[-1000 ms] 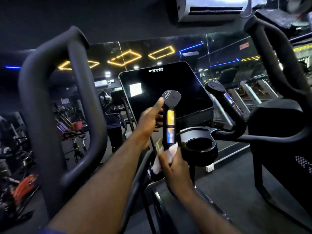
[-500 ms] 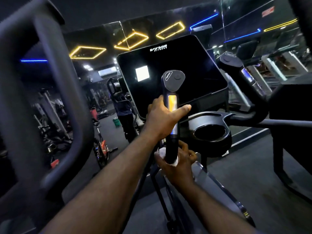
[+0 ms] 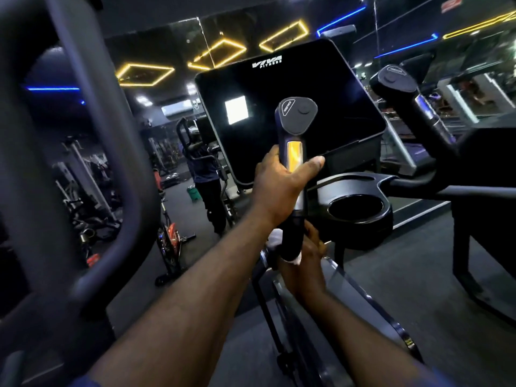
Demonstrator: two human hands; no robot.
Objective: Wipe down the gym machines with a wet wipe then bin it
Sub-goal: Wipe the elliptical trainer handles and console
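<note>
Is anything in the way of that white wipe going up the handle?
Yes. The left hand grips the upright black handle right above the white wet wipe, which the right hand holds round its lower part.

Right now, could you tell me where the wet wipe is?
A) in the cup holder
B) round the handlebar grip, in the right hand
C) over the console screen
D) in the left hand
B: the white wet wipe shows round the handlebar grip inside the right hand, below the left hand.
</note>
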